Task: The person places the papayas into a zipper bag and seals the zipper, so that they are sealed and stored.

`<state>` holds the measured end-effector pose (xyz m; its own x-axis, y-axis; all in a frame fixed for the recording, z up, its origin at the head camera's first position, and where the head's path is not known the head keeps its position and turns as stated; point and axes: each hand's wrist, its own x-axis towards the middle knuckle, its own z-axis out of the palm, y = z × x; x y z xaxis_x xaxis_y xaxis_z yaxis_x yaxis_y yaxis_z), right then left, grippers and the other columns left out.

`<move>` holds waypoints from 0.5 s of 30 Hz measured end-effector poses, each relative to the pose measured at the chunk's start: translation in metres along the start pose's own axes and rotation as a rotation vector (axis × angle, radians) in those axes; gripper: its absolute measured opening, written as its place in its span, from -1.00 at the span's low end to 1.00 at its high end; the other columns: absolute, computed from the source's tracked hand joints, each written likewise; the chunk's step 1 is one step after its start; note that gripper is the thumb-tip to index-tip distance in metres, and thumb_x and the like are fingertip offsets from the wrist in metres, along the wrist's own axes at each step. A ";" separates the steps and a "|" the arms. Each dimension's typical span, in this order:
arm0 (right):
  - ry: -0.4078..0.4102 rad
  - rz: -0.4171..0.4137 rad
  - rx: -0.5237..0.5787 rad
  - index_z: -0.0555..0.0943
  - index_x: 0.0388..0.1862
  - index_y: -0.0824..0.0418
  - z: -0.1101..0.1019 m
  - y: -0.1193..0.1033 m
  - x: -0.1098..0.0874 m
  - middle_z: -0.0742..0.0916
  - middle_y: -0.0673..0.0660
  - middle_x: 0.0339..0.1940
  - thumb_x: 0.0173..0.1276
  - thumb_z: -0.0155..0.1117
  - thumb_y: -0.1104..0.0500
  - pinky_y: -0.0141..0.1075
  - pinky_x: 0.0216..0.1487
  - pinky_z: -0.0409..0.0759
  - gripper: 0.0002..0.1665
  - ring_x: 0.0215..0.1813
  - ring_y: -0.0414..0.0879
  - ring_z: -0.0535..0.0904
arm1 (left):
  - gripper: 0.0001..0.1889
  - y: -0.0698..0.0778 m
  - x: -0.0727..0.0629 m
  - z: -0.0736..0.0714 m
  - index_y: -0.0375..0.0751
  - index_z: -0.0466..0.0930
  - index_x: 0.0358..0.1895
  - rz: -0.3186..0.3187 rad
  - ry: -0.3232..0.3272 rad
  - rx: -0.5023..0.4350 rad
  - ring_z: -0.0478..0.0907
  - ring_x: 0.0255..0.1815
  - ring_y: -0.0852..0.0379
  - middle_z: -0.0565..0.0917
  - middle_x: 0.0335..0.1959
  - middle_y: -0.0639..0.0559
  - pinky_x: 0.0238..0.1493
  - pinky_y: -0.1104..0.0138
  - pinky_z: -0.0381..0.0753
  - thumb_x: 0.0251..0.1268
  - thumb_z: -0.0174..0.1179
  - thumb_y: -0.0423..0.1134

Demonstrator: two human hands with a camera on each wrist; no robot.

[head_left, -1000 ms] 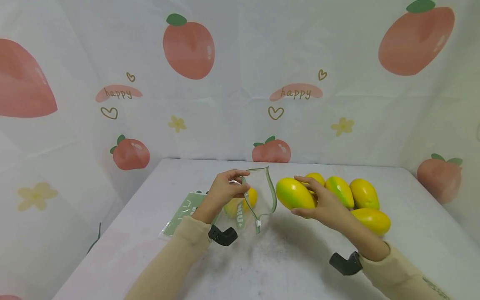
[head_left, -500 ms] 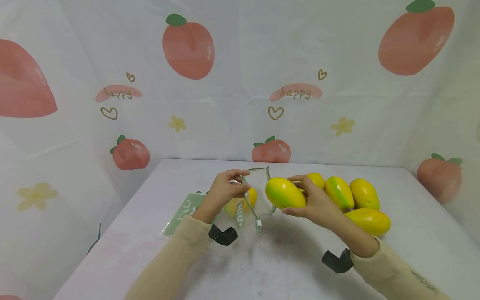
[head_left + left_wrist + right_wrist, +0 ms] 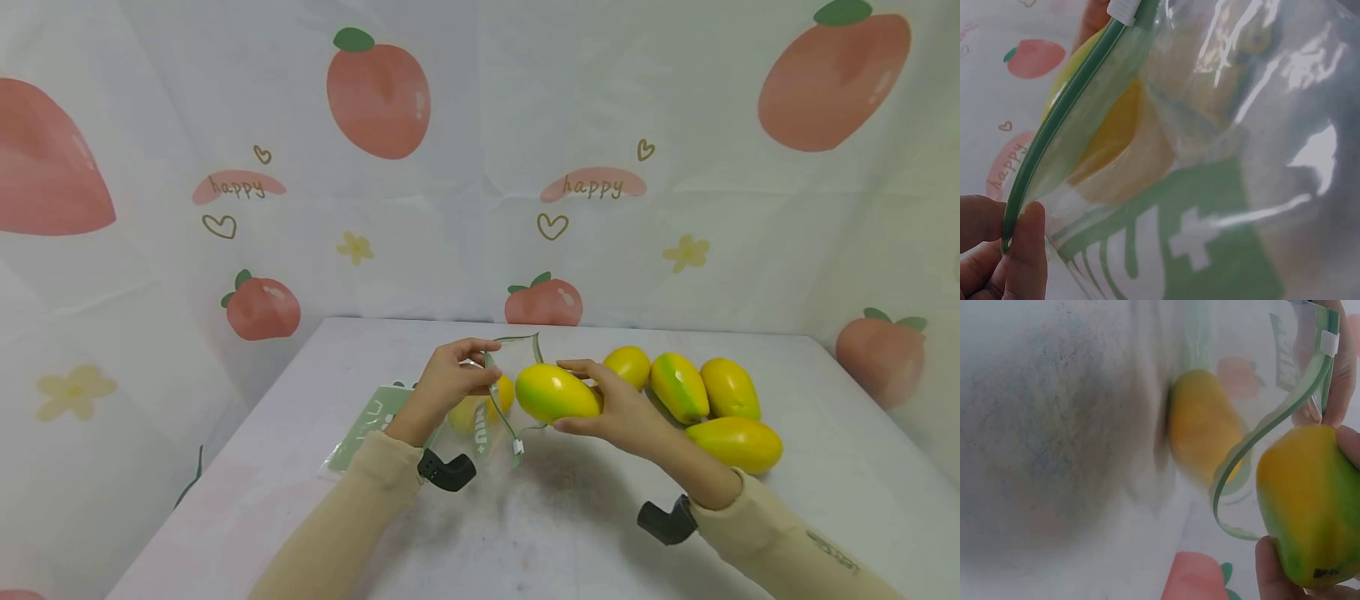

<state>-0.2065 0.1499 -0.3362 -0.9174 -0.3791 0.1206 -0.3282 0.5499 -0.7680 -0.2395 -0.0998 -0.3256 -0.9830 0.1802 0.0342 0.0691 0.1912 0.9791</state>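
My left hand (image 3: 450, 379) pinches the green zip edge of a clear zip bag (image 3: 1310, 156) and holds it up with its mouth gaping to the right. A white slider (image 3: 517, 447) sits at the near end of the mouth. One yellow mango (image 3: 1204, 425) lies inside the bag. In my right hand (image 3: 626, 408) is another yellow-green mango (image 3: 553, 394), gripped between thumb and fingers. Its front end is right at the bag's mouth; in the right wrist view the green rim (image 3: 1244, 450) curves beside it. Whether they touch I cannot tell.
Several more mangoes (image 3: 678, 387) lie in a cluster on the right of the white table (image 3: 570, 533). Flat green printed packaging (image 3: 367, 429) lies to the left, partly behind my left forearm. A fruit-printed cloth (image 3: 465, 233) hangs behind the table.
My right hand has moved left with the mango, from beside the bag up to its mouth. The left hand and bag have stayed in place.
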 end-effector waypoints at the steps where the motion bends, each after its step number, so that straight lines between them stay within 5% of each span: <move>1: -0.001 -0.002 -0.004 0.30 0.40 0.11 0.000 0.000 0.001 0.47 0.24 0.30 0.11 0.51 -0.04 -0.24 -0.10 0.65 -0.08 -0.07 0.00 0.60 | -0.61 0.000 0.000 0.000 -0.22 0.61 0.11 0.000 0.001 0.001 0.55 -0.41 0.19 0.46 -0.26 -0.02 -0.20 0.27 0.73 0.17 0.29 -0.43; 15: -0.030 0.008 0.036 0.38 0.26 0.13 0.007 0.000 0.006 0.57 0.18 0.14 0.11 0.51 -0.01 -0.22 -0.05 0.63 -0.22 -0.05 0.00 0.55 | -0.63 0.001 0.000 0.001 -0.19 0.63 0.08 -0.004 0.016 0.009 0.57 -0.41 0.18 0.48 -0.28 -0.02 -0.21 0.27 0.73 0.16 0.29 -0.42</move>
<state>-0.2104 0.1419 -0.3400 -0.9127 -0.3971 0.0960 -0.3121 0.5262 -0.7910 -0.2396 -0.0982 -0.3253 -0.9858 0.1644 0.0334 0.0666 0.2008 0.9774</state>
